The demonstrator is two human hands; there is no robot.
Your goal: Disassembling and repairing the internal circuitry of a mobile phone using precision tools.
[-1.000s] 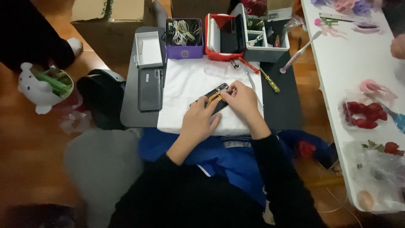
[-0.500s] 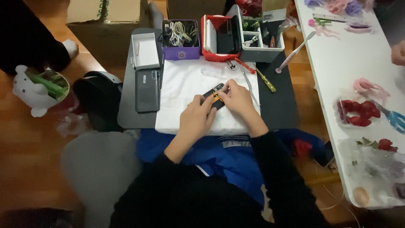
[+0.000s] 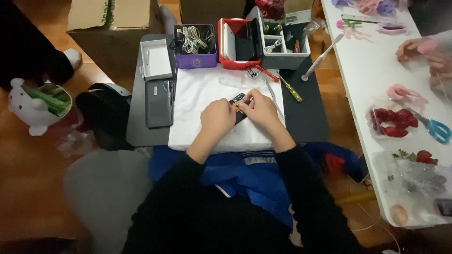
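Wooden floor, one low dark table (image 3: pixel 306 122) with one white cloth (image 3: pixel 207 94) spread on it; a second, long white table (image 3: pixel 372 80) runs off to the right. Both hands meet over the cloth. Left hand (image 3: pixel 217 117) is curled, fingers closed on one small dark phone-like device (image 3: pixel 236 99), gripping its near end. Right hand (image 3: pixel 259 108) is curled too, fingertips pinching at the same device beside the left; whether it holds a tool, can't tell. Device sits between the two hands, far end poking out just past the knuckles, on or just above the cloth.

Left of the left hand: one dark flat tablet-like slab (image 3: pixel 158 103), one white open box (image 3: pixel 156 59) beyond it. Beyond the hands, three containers in a row: one purple box of cables (image 3: pixel 194 46), one red case (image 3: pixel 238 43), one grey compartment box (image 3: pixel 285 44). Right of the right hand: one yellow-handled screwdriver (image 3: pixel 292 90), one thin metal tool (image 3: pixel 274 101). Far right, another person's hands (image 3: pixel 421 51) at the white table, one blue-handled pair of scissors (image 3: pixel 438 129). Far left on the floor, one white animal-shaped pot (image 3: pixel 33 106).
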